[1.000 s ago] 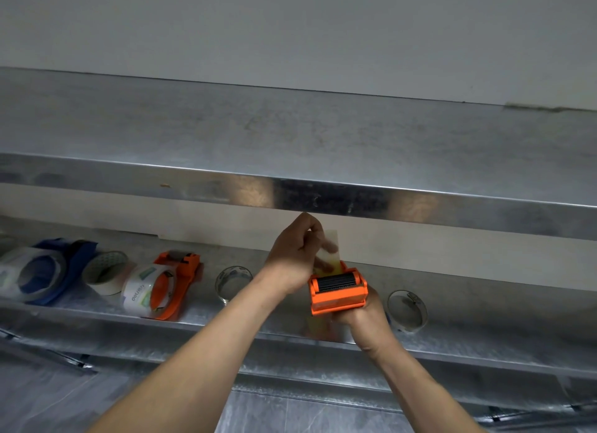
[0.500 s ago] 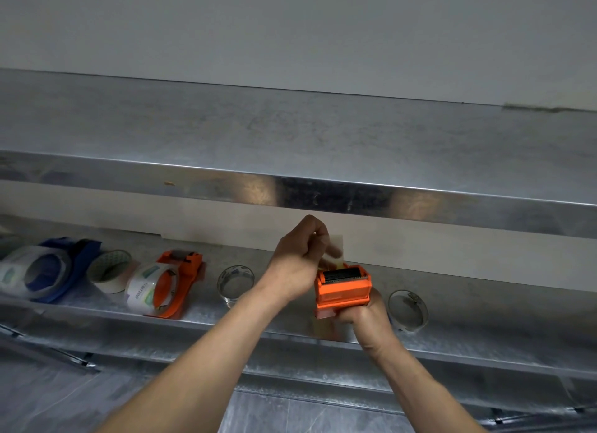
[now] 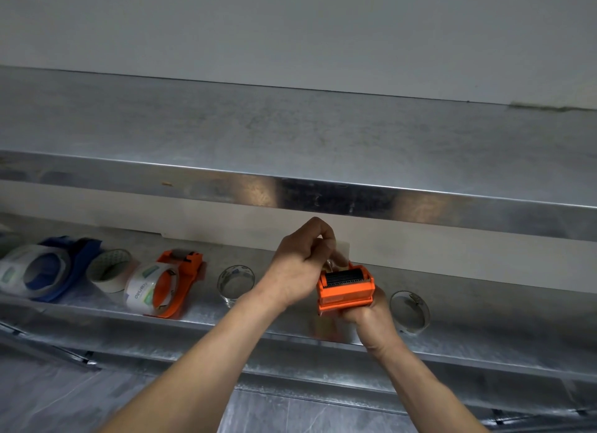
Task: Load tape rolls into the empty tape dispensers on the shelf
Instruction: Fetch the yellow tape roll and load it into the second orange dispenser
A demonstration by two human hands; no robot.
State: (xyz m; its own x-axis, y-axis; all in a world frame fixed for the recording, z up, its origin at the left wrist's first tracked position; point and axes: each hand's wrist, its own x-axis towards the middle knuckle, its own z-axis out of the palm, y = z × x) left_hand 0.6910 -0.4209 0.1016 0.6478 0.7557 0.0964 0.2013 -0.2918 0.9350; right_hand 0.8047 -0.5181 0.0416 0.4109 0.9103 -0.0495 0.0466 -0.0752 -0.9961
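Here, just right of the frame's centre, the orange tape dispenser (image 3: pixel 347 293) is held up in front of the lower metal shelf (image 3: pixel 484 345). The right hand (image 3: pixel 371 318) grips it from underneath, fingers curled round its body. The left hand (image 3: pixel 297 268) pinches the clear tape (image 3: pixel 343 249) by its free end, just above the black roller (image 3: pixel 344 276) at the dispenser's mouth. The hands are close together, each clamped on its own thing. The dispenser looks like stiff, light plastic, so the body or handle is the safe place to hold it, keeping clear of any cutter teeth near the roller. The tape end is thin, limp and sticky, and is likely to fold on itself or cling to skin, so it wants a taut pinch at the very tip. The roll inside the held dispenser is hidden behind its front and the right hand, so whether it is properly seated cannot be told. At the left of the shelf lie a blue dispenser (image 3: pixel 82 255) and a loaded orange dispenser (image 3: pixel 181 281), with a pale roll (image 3: pixel 109 269) between them. Two transparent rolls (image 3: pixel 235 282) (image 3: pixel 409 313) flank the hands, their edges hard to make out.
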